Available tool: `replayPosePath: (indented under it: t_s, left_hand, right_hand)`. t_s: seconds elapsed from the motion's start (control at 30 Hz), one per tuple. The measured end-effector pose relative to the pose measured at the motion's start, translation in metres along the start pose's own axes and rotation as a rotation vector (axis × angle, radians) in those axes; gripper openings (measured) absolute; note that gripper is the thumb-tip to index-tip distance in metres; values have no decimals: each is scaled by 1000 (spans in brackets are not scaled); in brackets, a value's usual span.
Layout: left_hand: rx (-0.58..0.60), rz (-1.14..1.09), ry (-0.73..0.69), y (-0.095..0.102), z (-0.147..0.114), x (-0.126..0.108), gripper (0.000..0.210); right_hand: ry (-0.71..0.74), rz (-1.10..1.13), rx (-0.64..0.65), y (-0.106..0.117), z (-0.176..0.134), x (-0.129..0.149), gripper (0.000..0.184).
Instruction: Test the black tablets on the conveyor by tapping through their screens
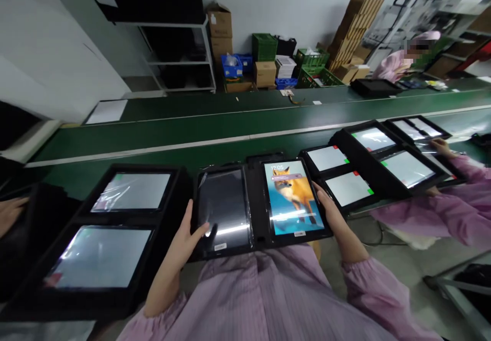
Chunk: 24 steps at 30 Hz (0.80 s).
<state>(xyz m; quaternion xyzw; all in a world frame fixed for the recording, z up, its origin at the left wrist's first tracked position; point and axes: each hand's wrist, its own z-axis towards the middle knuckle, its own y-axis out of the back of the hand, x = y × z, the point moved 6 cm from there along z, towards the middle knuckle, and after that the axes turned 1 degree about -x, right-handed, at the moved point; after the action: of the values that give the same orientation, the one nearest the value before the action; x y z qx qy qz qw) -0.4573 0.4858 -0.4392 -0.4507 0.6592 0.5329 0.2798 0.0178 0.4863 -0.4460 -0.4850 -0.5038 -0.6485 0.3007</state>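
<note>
In front of me is a black tray [257, 205] with two tablets lying side by side in it. The left tablet [223, 205] has a dark screen, a glossy film and a small white label near its lower edge. On the right tablet [293, 198], the lit screen shows a fox and the time 12:05. My left hand [187, 241] grips the tray's left side, its thumb over the edge of the dark tablet. At the opposite side, my right hand [333, 213] holds the tray's right edge beside the lit tablet; some of its fingers are hidden underneath.
Another black tray [126, 218] with two white-screened tablets stands close on my left. More trays of lit tablets [347, 185] line the right side. Co-workers' hands show at far left and right [443, 148]. Beyond runs a green conveyor [184, 134]; crates and cartons [264, 73] stand behind.
</note>
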Motion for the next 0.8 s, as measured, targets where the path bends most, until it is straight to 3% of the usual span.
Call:
replayPosePath:
  t_s: [0.17,0.27,0.37,0.43,0.5,0.57,0.7,0.8]
  left_hand:
    - [97,145,-78,5,-25,-1,111]
    - [67,251,-82,-3,-30,-10,121]
    - [-135,255,-74,-8,-22,-28,114]
    - [-291,173,-56,-6,-15,-39,101]
    - [-341,39,-35,-4,-11,-45,91]
    - [-312,-74,-33,-3,-10,-45,84]
    - [-257,-103,-50,2,-24,-33,79]
    - [-212,-122,-33,0,-37,-17,80]
  right_hand:
    - [-13,-24,-17,6,-8,20,74]
    - [267,-184,25,18,-26,58,56]
    - [610,-349,167,20,-55,96,31]
    - [731,-401,284,15,-70,106,32]
    - [775,-449,344,8,-76,106,32]
    - [729,-505,278,4,-70,99,33]
    - [578,-536,-10,12,-54,87,34]
    - [631,-505,-25,12,-57,93,34]
